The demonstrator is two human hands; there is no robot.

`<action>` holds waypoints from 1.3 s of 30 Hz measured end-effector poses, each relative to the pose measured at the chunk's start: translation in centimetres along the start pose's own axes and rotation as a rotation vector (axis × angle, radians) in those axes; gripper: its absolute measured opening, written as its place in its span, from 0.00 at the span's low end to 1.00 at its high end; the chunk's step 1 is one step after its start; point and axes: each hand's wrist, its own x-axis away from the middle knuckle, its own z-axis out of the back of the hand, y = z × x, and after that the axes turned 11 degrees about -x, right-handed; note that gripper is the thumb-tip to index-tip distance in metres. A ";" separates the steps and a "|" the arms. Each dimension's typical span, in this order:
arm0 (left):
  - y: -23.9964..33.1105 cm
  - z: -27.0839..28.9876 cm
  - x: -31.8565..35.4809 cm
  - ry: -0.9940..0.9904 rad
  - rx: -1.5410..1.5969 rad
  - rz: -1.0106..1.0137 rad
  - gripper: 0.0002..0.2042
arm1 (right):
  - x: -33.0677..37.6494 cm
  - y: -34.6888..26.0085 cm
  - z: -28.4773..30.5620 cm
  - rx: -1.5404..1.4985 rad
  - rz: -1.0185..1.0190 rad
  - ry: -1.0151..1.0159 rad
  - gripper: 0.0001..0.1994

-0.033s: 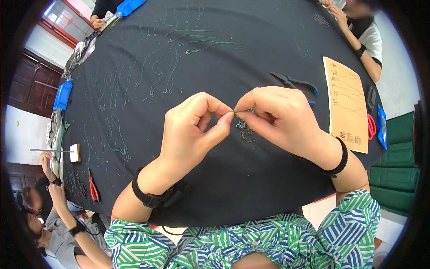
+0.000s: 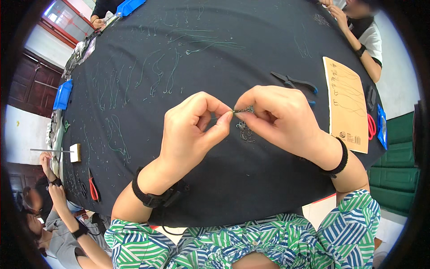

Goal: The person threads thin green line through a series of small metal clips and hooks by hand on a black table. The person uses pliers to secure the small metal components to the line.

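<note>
My left hand (image 2: pixel 192 123) and my right hand (image 2: pixel 280 114) meet over the middle of the black cloth, thumb and forefinger pinched on each. Between their tips is a short bit of thin green fishing line (image 2: pixel 234 112); whether a hook is on it is too small to tell. A faint strand shows inside the curl of my left fingers. Partly hidden behind my right fingertips lies a small heap of metal fish hooks (image 2: pixel 246 134). Just beyond my right hand rest dark pliers with blue-tipped handles (image 2: pixel 293 83).
Green lines (image 2: pixel 118 141) lie across the cloth at left and far. At right are a tan card (image 2: pixel 347 107) with hooks and lines, red-handled scissors (image 2: pixel 371 126) and a blue packet (image 2: pixel 381 127). Red-handled pliers (image 2: pixel 92 186) lie at left. Other people sit around the table.
My fingertips have shifted very slightly at the pinch, and a dark bit shows there now. All else looks the same.
</note>
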 end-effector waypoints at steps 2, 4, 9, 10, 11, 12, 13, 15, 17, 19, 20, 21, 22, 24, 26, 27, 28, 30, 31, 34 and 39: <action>-0.2 0.1 0.1 -0.004 0.018 0.045 0.05 | -0.1 -0.5 0.3 -0.019 -0.169 -0.080 0.08; -0.3 0.1 0.1 -0.010 0.039 0.086 0.05 | -0.1 -0.5 0.2 -0.029 -0.157 -0.063 0.08; -0.4 0.0 0.1 0.003 0.067 0.088 0.06 | 0.0 -0.1 0.0 -0.011 -0.029 -0.051 0.08; -0.4 0.0 0.1 0.003 0.067 0.088 0.06 | 0.0 -0.1 0.0 0.004 -0.010 -0.064 0.08; -0.4 0.1 0.1 -0.004 0.069 0.099 0.06 | 0.1 -0.1 0.0 0.018 0.008 -0.076 0.08; -0.4 0.1 0.1 -0.012 0.071 0.110 0.06 | 0.0 -0.2 0.0 0.018 0.008 -0.077 0.08; -0.3 0.1 0.1 -0.011 0.071 0.110 0.06 | -0.1 -0.3 0.0 0.015 0.016 -0.085 0.08; -0.1 0.2 0.1 -0.014 0.012 0.057 0.06 | -0.1 -0.4 -0.1 0.011 0.024 -0.093 0.08; 0.0 0.2 0.1 -0.007 -0.013 0.026 0.06 | -0.1 -0.1 -0.3 -0.010 0.076 -0.043 0.07; 0.1 0.3 0.1 0.000 -0.039 -0.006 0.06 | -0.1 0.0 -0.3 -0.002 0.080 -0.031 0.07; 0.1 0.3 0.1 -0.009 -0.055 -0.023 0.06 | -0.1 0.0 -0.2 0.005 0.084 -0.020 0.07; 0.1 0.4 0.1 -0.017 -0.072 -0.039 0.07 | -0.2 -0.1 -0.1 0.004 0.085 -0.020 0.07; 0.2 0.4 0.1 -0.016 -0.072 -0.038 0.07 | -0.3 -0.2 0.2 0.009 0.059 -0.044 0.07; 0.2 0.3 0.1 -0.028 -0.073 -0.062 0.07 | -0.3 -0.2 0.4 0.014 0.032 -0.068 0.07; 0.1 0.3 0.0 -0.028 -0.075 -0.070 0.07 | -0.4 0.0 0.5 -0.034 -0.006 -0.068 0.06; 0.1 0.3 0.1 -0.025 -0.078 -0.079 0.07 | -0.4 -0.1 0.5 -0.034 -0.004 -0.068 0.06; 0.2 0.4 0.1 -0.024 -0.079 -0.079 0.07 | -0.4 -0.2 0.4 -0.080 -0.041 -0.061 0.06; 0.3 0.5 0.1 -0.027 -0.084 -0.089 0.06 | -0.3 -0.2 0.4 -0.124 -0.080 -0.054 0.06; 0.2 0.4 0.0 -0.027 -0.082 -0.090 0.06 | -0.2 0.0 0.4 -0.135 -0.087 -0.050 0.05; -0.2 0.3 0.0 -0.020 -0.037 -0.020 0.06 | -0.3 0.0 0.9 -0.127 -0.095 -0.081 0.05; -0.6 0.1 0.3 -0.036 0.170 0.167 0.05 | -0.3 0.1 1.0 -0.118 -0.092 -0.078 0.05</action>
